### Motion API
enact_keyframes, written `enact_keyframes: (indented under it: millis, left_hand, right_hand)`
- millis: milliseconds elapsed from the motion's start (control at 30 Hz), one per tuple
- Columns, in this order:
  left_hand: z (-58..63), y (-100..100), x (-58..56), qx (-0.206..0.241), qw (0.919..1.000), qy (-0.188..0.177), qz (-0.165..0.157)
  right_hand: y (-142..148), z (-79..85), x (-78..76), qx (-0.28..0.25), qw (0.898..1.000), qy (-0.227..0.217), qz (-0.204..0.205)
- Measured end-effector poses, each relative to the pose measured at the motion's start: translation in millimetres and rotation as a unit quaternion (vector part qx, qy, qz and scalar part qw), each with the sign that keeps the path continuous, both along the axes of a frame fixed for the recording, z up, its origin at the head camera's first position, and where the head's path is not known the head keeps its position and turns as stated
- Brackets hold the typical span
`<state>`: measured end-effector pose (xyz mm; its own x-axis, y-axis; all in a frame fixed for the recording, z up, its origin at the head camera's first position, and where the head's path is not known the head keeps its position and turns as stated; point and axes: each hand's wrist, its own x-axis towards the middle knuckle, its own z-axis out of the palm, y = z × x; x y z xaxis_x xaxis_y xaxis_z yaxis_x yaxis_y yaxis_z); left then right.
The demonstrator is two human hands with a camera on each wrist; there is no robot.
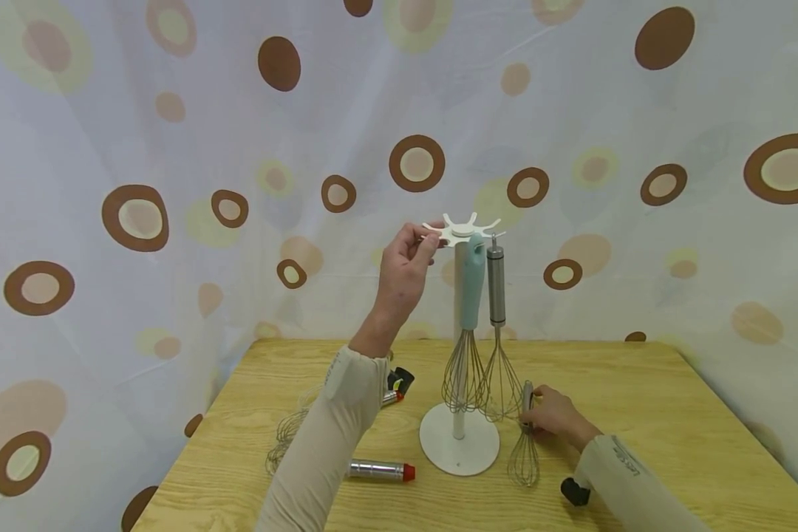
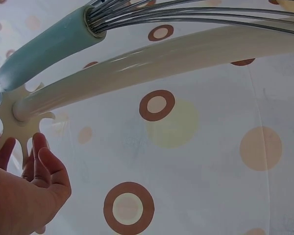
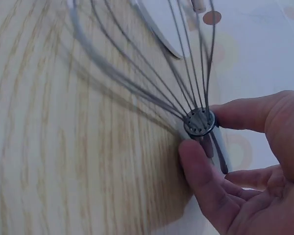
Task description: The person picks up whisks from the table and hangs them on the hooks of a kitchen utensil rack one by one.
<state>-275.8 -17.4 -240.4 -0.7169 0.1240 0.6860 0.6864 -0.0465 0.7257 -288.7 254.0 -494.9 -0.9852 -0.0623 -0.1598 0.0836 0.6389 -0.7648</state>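
Observation:
My left hand point(image 1: 404, 272) pinches an arm of the white hook wheel point(image 1: 463, 230) on top of an upright white stand. From its hooks hang a whisk with a teal handle point(image 1: 473, 284) and a whisk with a steel handle point(image 1: 496, 287), wires downward. To the right of the stand, low over the table, my right hand point(image 1: 560, 417) holds a smaller metal whisk point(image 1: 524, 459), handle up. In the right wrist view, thumb and fingers grip that small whisk point(image 3: 200, 122) where the wires enter the handle. Whether its wires touch the table I cannot tell.
The stand's round white base point(image 1: 459, 451) sits on the wooden table point(image 1: 638, 414). Left of it lie a silver handle with a red end point(image 1: 382, 471), wire whisk heads point(image 1: 284, 436) and a black piece point(image 1: 402, 380), partly behind my left sleeve. Another black object point(image 1: 575, 491) is beside my right sleeve.

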Motion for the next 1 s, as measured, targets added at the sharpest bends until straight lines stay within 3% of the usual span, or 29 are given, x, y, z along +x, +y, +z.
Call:
enact_keyframes:
  millis: [133,433,767,1000]
  left_hand:
    - [6.7,0,14.3,-0.002,1.0000,-0.003,0.001]
    - [8.0,1,15.7,-0.006,0.9999,0.008,-0.008]
    - [8.2,0,15.5,-0.009,0.9999,0.002,-0.007]
    - [-3.4,0,-7.9,-0.004,1.0000,-0.001,-0.005]
  right_hand:
    - [1,-2.2,-0.1,0.016,1.000,0.009,0.003]
    - [2,-5.4,-3.3,0.024,0.999,0.031,-0.007]
    - [7,1.0,-1.1,-0.033,0.998,0.045,-0.005]
    - [12,23.3,-5.1,-0.076,0.992,0.098,0.000]
